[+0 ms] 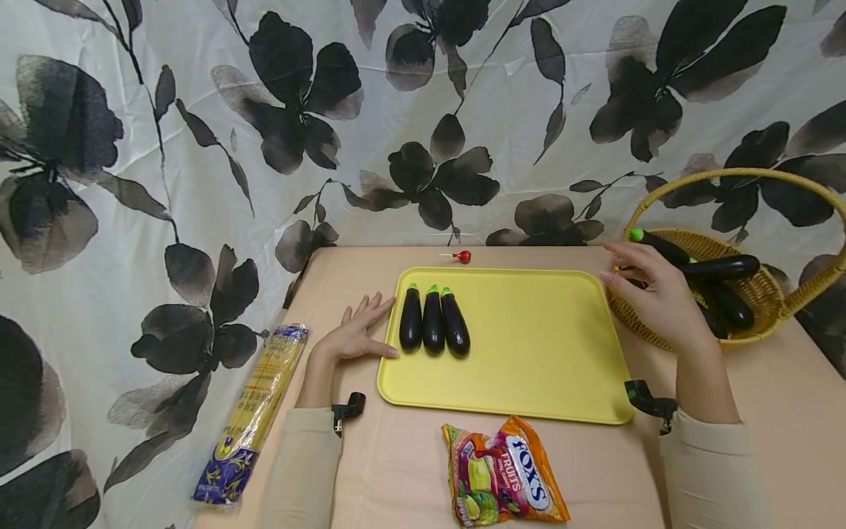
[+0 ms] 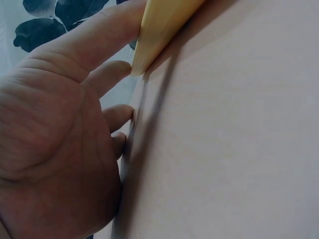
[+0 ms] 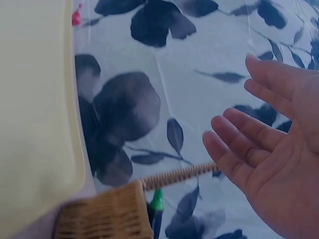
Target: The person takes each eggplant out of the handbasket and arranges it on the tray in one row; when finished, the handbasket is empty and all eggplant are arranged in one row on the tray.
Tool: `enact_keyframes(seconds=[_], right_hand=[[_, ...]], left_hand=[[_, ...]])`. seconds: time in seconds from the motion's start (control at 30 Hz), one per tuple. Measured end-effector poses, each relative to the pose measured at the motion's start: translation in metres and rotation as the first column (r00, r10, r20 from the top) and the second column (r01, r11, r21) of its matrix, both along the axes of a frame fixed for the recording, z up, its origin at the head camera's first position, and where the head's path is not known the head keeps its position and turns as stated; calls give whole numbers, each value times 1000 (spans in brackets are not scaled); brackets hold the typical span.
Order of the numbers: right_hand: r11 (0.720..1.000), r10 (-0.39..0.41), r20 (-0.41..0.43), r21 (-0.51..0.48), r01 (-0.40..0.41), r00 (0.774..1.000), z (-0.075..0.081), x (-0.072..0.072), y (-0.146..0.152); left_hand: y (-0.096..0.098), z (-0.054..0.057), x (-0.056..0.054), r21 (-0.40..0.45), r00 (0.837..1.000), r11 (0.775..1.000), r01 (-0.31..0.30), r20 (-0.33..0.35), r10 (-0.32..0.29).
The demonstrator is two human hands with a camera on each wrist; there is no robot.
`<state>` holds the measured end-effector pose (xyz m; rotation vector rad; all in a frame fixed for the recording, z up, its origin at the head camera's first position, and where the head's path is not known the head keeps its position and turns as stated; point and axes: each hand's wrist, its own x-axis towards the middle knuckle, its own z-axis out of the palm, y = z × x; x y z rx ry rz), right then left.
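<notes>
A yellow tray (image 1: pixel 529 345) lies on the table with three small dark eggplants (image 1: pixel 432 323) side by side near its left end, green tips at the far side. My left hand (image 1: pixel 353 334) is at the tray's left edge, its thumb touching the rim and its fingers spread. In the left wrist view those fingers meet the tray's edge (image 2: pixel 162 25). Over the near-left side of a wicker basket (image 1: pixel 769 312) hovers my right hand (image 1: pixel 654 297), fingers extended and slightly bent. Several eggplants (image 1: pixel 723 267) lie in that basket. The right wrist view shows nothing in the right palm (image 3: pixel 284 184).
A bag of fruit candies (image 1: pixel 505 470) lies in front of the tray. Left of my left arm is a pack of spaghetti (image 1: pixel 254 411) at the table's edge. A small red object (image 1: pixel 463 256) sits behind the tray. The basket's tall handle (image 1: pixel 734 173) arches up at the right.
</notes>
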<state>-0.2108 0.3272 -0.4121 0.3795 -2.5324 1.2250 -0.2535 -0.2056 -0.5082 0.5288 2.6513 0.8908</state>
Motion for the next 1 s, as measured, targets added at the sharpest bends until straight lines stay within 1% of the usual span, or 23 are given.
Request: enact_keyframes(seconds=[0.2,0.33,0.43,0.53,0.77,0.87,1.0], right_hand=[[998,-64,21,30,63,998,-1,-1,19],[994,-103,31,39,102,994,-5,-3,32],[989,-137,61,65,133,989,-9,-5,44],[980,-172,90,115,162,981,-15,-7,55],[968,-209,92,163,193,974,-29,-6,80],[960,-225,117,197,199,967,-33,-5,86],[954,-228,153,234,188,962,-36,-5,91]], left_hand=[[2,0,-1,-3,1000,1000,-4,2,4],[3,1,0,-3,1000,1000,-8,4,8],[4,1,0,-2,1000,1000,-12,5,12],[5,1,-1,0,1000,1000,-9,3,9],[4,1,-1,-4,1000,1000,-6,1,6],[3,0,-1,-9,1000,1000,-8,3,8],[3,0,-1,-5,1000,1000,-6,5,6]])
